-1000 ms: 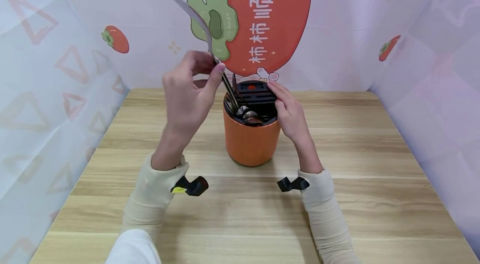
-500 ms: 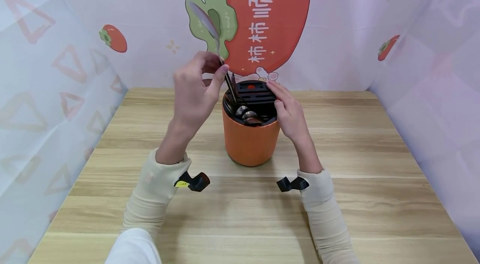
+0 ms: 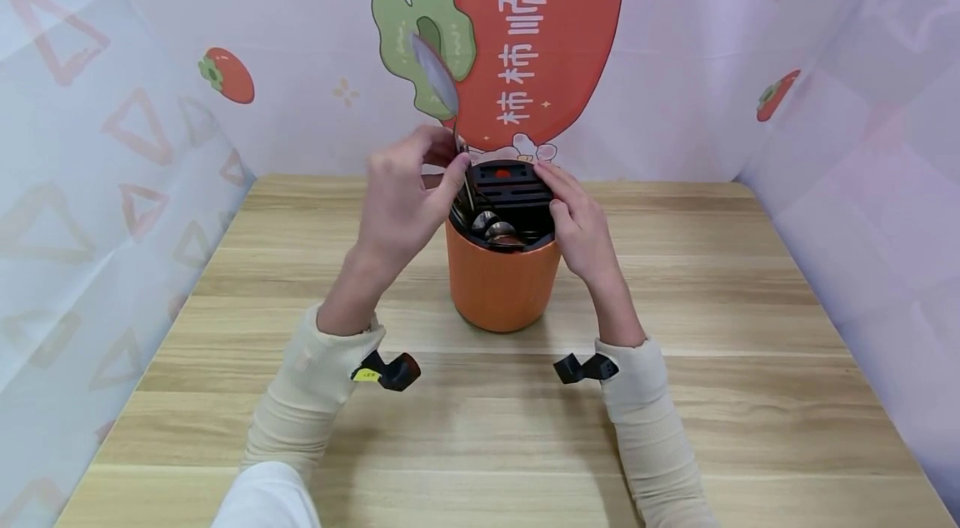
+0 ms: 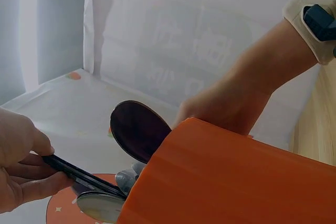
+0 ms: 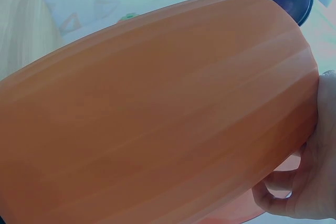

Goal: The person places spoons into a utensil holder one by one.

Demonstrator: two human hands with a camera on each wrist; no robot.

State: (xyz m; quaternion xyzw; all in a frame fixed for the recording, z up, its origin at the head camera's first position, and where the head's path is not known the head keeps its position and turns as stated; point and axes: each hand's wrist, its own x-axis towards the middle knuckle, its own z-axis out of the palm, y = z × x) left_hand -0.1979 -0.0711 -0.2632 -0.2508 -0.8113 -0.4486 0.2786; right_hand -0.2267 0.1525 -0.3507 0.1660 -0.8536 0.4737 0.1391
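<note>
An orange utensil holder [image 3: 504, 291] with a black slotted top stands toward the back of the table. Over its left side my left hand [image 3: 401, 199] pinches a spoon [image 3: 437, 77] between thumb and fingers. The spoon's bowl points up and left, while its dark handle [image 4: 86, 177] slants down into the holder's opening in the left wrist view. My right hand [image 3: 585, 232] grips the holder's right rim, its fingers [image 5: 273, 198] curled there in the right wrist view. Several spoons [image 3: 486, 221] rest bowl up in the front compartment; their handles are hidden inside.
The wooden table [image 3: 480, 445] meets a printed cloth backdrop [image 3: 675, 53] just behind the holder, with cloth walls left and right. A dark oval spoon bowl [image 4: 139, 131] sticks out past the holder's rim in the left wrist view.
My left hand has moved right and down with the spoon, lowering its handle into the holder. My right hand stays on the rim, and the holder has not moved.
</note>
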